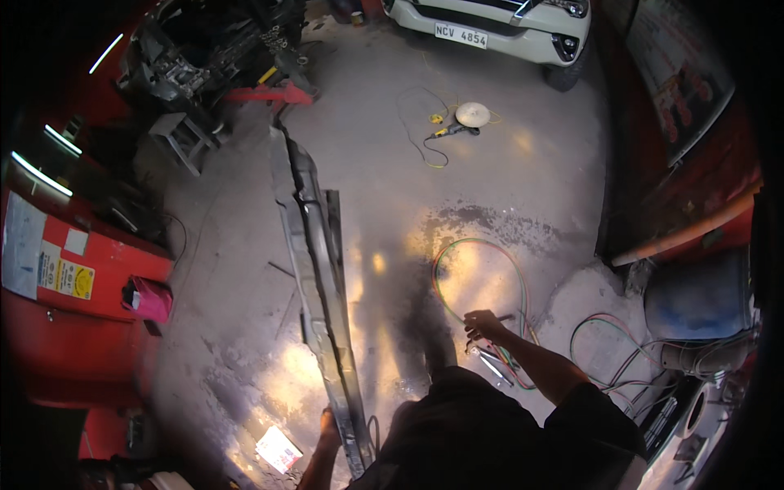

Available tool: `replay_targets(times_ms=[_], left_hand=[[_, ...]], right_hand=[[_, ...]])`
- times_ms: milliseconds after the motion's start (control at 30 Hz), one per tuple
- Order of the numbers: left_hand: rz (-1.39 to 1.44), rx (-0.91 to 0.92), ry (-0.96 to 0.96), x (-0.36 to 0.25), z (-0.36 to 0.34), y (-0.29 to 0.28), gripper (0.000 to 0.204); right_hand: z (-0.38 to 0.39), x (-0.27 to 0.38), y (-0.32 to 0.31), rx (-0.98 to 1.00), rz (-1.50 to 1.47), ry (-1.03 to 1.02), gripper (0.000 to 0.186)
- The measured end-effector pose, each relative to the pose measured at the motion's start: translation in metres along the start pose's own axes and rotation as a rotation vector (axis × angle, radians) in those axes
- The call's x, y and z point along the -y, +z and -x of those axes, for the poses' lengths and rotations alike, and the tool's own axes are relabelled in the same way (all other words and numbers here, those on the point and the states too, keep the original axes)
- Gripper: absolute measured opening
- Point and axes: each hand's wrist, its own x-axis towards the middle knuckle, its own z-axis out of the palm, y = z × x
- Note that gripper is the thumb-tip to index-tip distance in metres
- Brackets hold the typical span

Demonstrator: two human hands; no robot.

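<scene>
A long, dented sheet-metal panel [314,269], dark and shiny along its folds, stretches from beside my body toward the upper left. At its near end, my left hand [328,423] is closed against the left edge, with most of its fingers hidden. My right hand [483,325] is out ahead of me on the right, its fingers curled. A short dark bar [506,317] shows just beyond it; I cannot make out whether the hand holds it. Below that hand, a metal gas torch [494,366] appears beside the looped red and green hose [520,273].
A grinder with a round pale pad [472,114] lies on the floor ahead. Beyond stands a white car [498,28]. A grey stool [178,139], a red jack [273,92] and a red cabinet [106,327] are leftward. A blue drum [694,302] stands right; a white box [278,449] lies near-left.
</scene>
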Motion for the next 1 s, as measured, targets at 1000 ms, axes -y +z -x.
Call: replay_targets(times_ms=[1000], left_hand=[[-0.107,0.000,-0.209,-0.554,-0.699,0.247,0.043]], right_hand=[[-0.490,0.354,-0.099,-0.223,0.258,0.304,0.034]])
